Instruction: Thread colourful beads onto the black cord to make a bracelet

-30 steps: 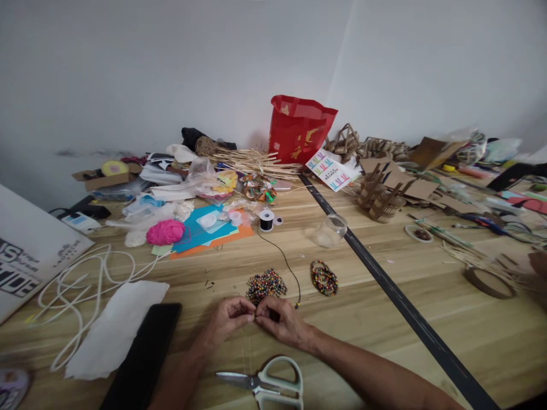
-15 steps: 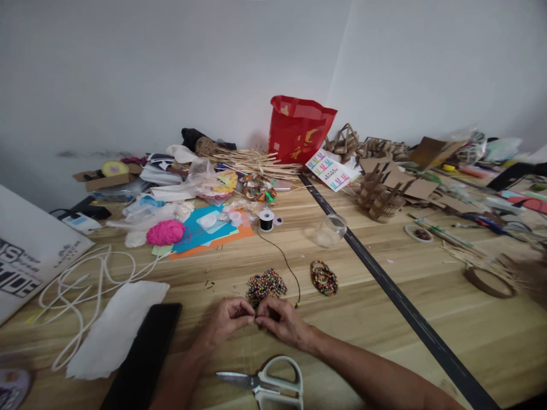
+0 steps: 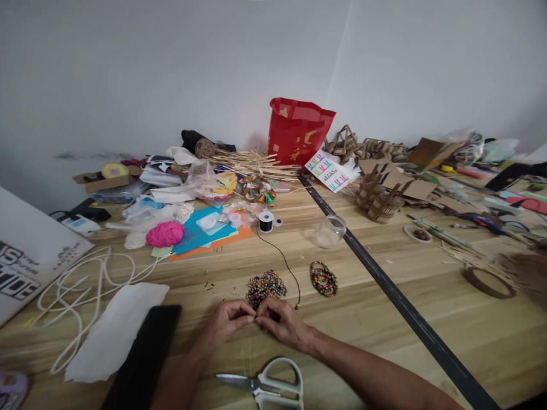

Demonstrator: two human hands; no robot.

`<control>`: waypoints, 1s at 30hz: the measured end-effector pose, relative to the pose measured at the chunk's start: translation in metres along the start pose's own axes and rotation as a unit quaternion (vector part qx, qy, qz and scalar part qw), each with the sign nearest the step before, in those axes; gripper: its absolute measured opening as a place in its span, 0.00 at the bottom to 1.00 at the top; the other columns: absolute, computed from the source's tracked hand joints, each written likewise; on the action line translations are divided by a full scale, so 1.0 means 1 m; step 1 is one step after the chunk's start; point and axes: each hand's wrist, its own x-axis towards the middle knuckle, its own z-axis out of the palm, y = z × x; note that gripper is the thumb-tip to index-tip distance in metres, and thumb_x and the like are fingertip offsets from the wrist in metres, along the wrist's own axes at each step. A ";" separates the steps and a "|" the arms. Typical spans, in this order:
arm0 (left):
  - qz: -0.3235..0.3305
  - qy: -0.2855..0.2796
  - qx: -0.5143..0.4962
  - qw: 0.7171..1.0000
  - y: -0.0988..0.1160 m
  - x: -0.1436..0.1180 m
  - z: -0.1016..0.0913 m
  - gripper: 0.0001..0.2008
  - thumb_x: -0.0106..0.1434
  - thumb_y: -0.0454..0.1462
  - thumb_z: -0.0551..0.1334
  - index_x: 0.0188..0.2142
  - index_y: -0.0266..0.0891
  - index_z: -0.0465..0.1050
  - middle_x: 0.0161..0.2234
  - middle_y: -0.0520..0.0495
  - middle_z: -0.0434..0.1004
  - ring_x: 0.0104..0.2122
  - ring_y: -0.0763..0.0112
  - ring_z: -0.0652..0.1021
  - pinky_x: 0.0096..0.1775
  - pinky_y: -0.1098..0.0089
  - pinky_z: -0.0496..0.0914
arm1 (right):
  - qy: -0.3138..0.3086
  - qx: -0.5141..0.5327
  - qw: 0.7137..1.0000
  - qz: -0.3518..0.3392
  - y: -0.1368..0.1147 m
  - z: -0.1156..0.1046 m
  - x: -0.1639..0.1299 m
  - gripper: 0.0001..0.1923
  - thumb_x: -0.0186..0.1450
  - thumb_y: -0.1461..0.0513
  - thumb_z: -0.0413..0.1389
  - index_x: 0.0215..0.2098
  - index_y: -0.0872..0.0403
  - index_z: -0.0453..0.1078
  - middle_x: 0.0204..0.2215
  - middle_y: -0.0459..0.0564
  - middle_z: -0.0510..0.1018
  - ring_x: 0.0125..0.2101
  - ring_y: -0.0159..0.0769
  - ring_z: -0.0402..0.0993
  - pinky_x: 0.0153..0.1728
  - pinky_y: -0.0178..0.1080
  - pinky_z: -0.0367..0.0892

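Observation:
My left hand (image 3: 233,319) and my right hand (image 3: 282,320) meet fingertip to fingertip at the near edge of a pile of small multicoloured beads (image 3: 267,286). Both are closed in a pinch; whatever lies between the fingertips is too small to make out. Right of the pile are beaded bracelets (image 3: 323,279), stacked loosely. A black cord (image 3: 282,255) runs from a spool (image 3: 265,222) down to beside my right hand, with a yellowish bead near its end. White-handled scissors (image 3: 267,382) lie partly opened below my hands.
A glass jar (image 3: 331,232) stands beyond the bracelets. At left lie a black phone-like slab (image 3: 145,353), white paper (image 3: 122,324) and white cable (image 3: 68,296). Pink yarn (image 3: 165,233), a red bag (image 3: 299,131) and small woven baskets (image 3: 380,199) are farther back.
Both hands stay pinched together in the same place. The view has shifted very slightly; nothing on the table has visibly moved.

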 end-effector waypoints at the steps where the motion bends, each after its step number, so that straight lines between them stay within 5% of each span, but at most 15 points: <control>1: 0.002 -0.001 0.002 1.000 0.000 0.000 0.000 0.10 0.49 0.41 0.70 0.26 0.35 0.77 0.24 0.50 0.77 0.27 0.69 0.74 0.33 0.71 0.66 | 0.001 -0.002 1.000 -0.001 0.000 0.000 0.000 0.10 0.63 0.57 0.55 0.27 0.56 0.67 0.21 0.43 0.66 0.22 0.28 0.60 0.23 0.30 0.56; 30: 0.000 0.003 -0.018 1.000 -0.006 0.002 0.000 0.13 0.47 0.42 0.71 0.24 0.35 0.73 0.23 0.52 0.73 0.25 0.72 0.71 0.31 0.72 0.64 | 0.002 -0.053 0.998 -0.045 -0.001 -0.001 0.000 0.05 0.61 0.66 0.53 0.29 0.56 0.69 0.24 0.46 0.70 0.27 0.31 0.66 0.29 0.32 0.60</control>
